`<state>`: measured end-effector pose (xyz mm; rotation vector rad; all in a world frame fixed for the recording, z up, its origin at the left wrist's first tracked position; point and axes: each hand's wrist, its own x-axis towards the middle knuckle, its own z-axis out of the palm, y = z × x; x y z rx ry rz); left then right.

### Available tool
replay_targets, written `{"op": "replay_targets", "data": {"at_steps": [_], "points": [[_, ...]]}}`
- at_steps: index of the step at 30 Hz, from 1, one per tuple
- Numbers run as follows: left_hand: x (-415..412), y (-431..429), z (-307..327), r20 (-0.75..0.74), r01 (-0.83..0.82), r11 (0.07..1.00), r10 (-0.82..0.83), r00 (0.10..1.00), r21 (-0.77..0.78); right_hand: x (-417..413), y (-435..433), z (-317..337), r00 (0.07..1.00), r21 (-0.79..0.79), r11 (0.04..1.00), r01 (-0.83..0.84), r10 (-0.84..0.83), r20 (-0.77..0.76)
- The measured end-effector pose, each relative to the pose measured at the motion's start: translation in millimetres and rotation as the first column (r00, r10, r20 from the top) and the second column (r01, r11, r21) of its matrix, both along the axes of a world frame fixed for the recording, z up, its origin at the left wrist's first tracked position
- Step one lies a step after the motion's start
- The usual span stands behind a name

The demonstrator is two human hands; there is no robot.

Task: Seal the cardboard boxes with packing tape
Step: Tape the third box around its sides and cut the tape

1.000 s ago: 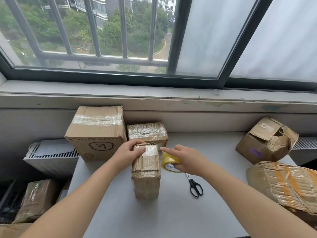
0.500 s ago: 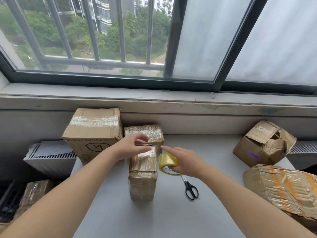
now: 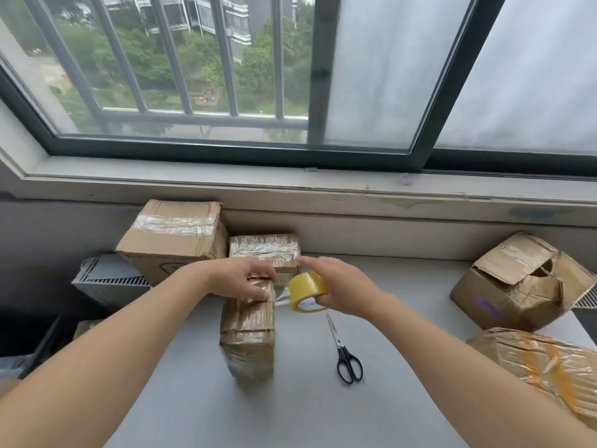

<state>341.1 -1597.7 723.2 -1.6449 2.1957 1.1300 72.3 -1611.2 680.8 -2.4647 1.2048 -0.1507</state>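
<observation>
Moved: tape roll [image 3: 307,291] has risen and drawn right of the narrow box [image 3: 248,331], a clear strip [image 3: 281,297] now spanning the gap
Left grip [image 3: 240,279]: curled over the box's far top, pinning the strip's end
Right grip [image 3: 342,286]: wrapped round the roll
Box: on the counter [image 3: 290,402]
Meaning: sealing under way, strip uncut

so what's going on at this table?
A person is taping up a narrow box standing on the table. The left hand holds the box's top while the right hand grips a yellow tape roll just beside it, with a clear strip stretched from roll to box. Scissors lie untouched nearby. Two taped boxes sit at the back; a crumpled box at far right gapes open.
</observation>
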Motion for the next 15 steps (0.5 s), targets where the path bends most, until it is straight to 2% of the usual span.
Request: {"op": "replay_targets", "data": {"at_steps": [4,7,12,15], "points": [[-20.3,1.9,6.5,0.044,-0.063,0.998,0.062,0.997,0.022,9.8,-9.4,11.9,0.994,-0.073,0.992,-0.099,0.102,0.039],[-39.6,2.7,6.5,-0.018,-0.071,0.998,0.071,0.997,-0.001,16.8,-16.3,15.4,0.986,-0.126,0.982,-0.140,0.150,0.069],[-65.2,6.4,-2.9,-0.042,-0.111,0.984,0.107,0.993,-0.136,17.0,-20.5,14.8,0.977,-0.182,0.965,-0.188,0.202,0.064],[-64.3,12.3,-10.2,-0.128,-0.195,0.971,0.178,0.976,-0.140,14.8,-22.9,13.9,0.981,-0.184,0.968,-0.170,0.184,0.061]]}}
